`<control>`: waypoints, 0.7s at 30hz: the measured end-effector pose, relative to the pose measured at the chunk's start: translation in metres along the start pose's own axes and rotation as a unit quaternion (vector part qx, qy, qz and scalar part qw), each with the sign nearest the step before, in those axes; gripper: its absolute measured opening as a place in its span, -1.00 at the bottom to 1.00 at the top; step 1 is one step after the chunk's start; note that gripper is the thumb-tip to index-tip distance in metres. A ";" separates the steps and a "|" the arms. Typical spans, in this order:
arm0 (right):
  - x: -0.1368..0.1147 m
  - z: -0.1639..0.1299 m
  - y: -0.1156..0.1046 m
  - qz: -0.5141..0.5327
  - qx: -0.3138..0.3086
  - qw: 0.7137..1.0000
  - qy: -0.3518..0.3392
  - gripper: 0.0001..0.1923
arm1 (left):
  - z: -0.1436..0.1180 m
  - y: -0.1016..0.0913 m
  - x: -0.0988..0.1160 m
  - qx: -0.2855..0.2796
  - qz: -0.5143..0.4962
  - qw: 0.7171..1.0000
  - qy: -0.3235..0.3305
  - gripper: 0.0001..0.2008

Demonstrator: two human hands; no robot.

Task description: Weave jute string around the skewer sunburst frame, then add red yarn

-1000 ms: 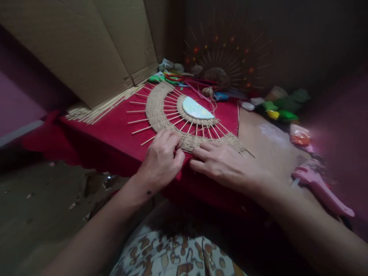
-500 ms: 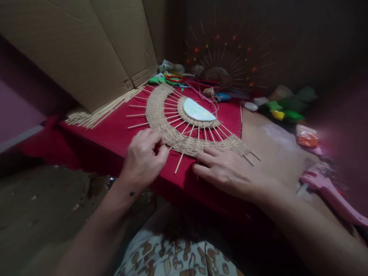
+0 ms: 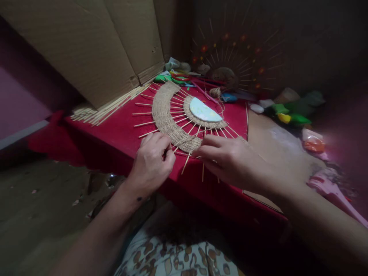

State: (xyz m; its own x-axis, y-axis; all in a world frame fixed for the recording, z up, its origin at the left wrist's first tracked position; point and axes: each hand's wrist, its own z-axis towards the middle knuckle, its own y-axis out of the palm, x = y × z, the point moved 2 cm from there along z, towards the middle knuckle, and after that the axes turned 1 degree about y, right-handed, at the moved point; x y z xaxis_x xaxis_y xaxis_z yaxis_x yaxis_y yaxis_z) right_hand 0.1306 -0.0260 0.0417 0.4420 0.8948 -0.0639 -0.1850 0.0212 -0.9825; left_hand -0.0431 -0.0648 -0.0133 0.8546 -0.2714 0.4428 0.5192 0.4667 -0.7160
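Observation:
A half-round fan of thin sticks [image 3: 143, 124] lies on red cloth [image 3: 115, 134], with a wide woven twine band [image 3: 163, 109] across the sticks. At its centre is a pale blue half-disc [image 3: 204, 110] edged by a narrow woven strip [image 3: 188, 105]. My left hand [image 3: 152, 159] is closed in a pinch at the band's outer near edge, beside the stick ends. My right hand [image 3: 230, 159] is bent over the band's right part with its fingertips together, covering much of that part. What either hand pinches is hidden by the fingers.
Loose sticks [image 3: 106, 109] lie along a cardboard panel [image 3: 86, 50] at left. Behind the fan are a twine ball [image 3: 215, 92] and red-handled scissors [image 3: 180, 77]. A similar decorated fan [image 3: 227, 76] stands at the back. At right are an orange packet [image 3: 313, 145] and a pink glue gun [image 3: 330, 189].
My right hand has lifted from lying over the band and drawn its fingertips into a pinch. My left hand stays pinched at the outer edge. The whole view has shifted slightly.

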 end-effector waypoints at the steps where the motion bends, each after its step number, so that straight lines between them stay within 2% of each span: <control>1: -0.005 0.005 0.001 -0.024 -0.024 0.999 -0.028 -0.82 | 0.000 0.000 0.000 -0.005 -0.001 1.000 -0.001 -0.85; 4: -0.017 0.017 0.007 -0.099 -0.071 0.986 -0.117 -0.83 | 0.000 -0.002 -0.002 -0.013 -0.011 1.000 -0.006 -0.85; 7: -0.022 0.021 0.014 -0.147 -0.085 0.973 -0.154 -0.85 | 0.000 -0.004 -0.003 -0.004 -0.023 0.999 -0.022 -0.86; 12: -0.019 0.019 0.019 -0.150 -0.072 0.973 -0.162 -0.86 | 0.000 -0.004 -0.003 0.016 -0.035 0.998 -0.050 -0.85; 18: -0.016 0.011 0.028 -0.143 -0.027 0.981 -0.131 -0.80 | -0.007 -0.007 0.003 0.027 -0.048 0.998 -0.023 -0.85; 21: -0.015 0.009 0.032 -0.125 -0.009 0.983 -0.138 -0.77 | -0.010 -0.007 0.004 0.024 -0.032 0.999 -0.016 -0.84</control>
State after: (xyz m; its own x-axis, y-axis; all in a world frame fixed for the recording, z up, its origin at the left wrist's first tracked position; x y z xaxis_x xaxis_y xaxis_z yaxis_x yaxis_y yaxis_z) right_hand 0.1102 -0.0353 0.0131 0.2162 0.9498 0.2263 -0.0841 0.2491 -0.9648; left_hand -0.0428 -0.0775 -0.0120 0.8182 -0.2754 0.5048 0.5713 0.4886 -0.6594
